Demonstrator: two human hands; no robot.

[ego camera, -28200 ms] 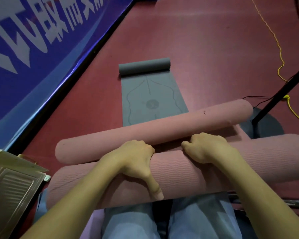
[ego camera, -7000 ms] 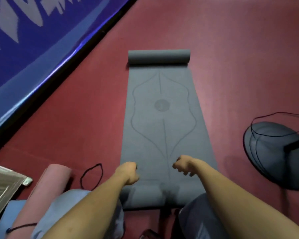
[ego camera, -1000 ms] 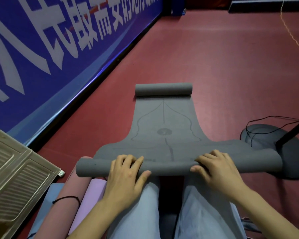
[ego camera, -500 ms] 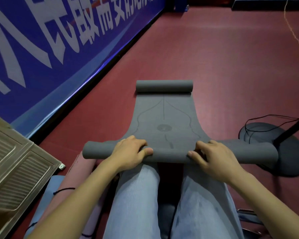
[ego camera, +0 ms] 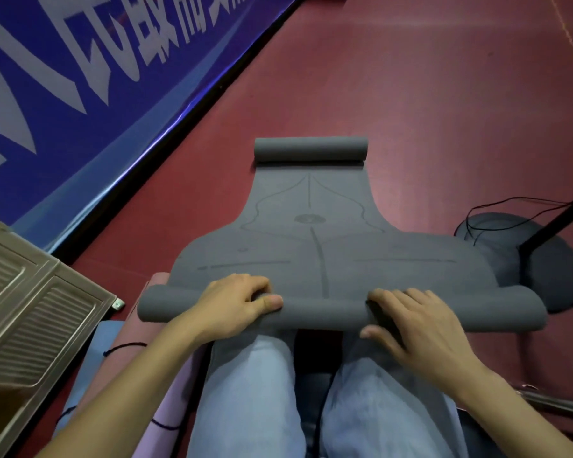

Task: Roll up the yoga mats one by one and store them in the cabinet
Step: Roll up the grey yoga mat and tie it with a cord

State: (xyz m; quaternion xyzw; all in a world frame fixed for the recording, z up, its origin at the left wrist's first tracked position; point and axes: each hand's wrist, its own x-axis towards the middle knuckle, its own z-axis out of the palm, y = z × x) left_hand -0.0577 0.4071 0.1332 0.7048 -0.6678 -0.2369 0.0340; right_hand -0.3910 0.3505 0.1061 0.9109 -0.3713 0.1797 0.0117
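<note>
Grey yoga mat (ego camera: 338,259), centre of frame, lying along the red floor (ego camera: 444,94) with its far end curled into a small roll at upper centre. Near end wound into a thicker roll (ego camera: 328,312) across the lap, lower centre, fatter than half a second ago and with less flat mat showing beyond it. Left hand (ego camera: 232,305) now curled over the roll, thumb along its front, where a second ago its fingers lay flat and spread. Right hand (ego camera: 417,328) pressed on top with fingers extended and loosely spread, thumb toward the knees. Rolling clearly under way, judged roughly a quarter done; most of the length not yet taken up, and storing not started.

Cabinet (ego camera: 30,319) at lower left, only louvred beige panels in view; interior hidden, contents impossible to tell. Rolled pink mat (ego camera: 136,352) and lilac mat (ego camera: 169,408) lying on the floor beside it, outside it, near a blue mat (ego camera: 106,338).
</note>
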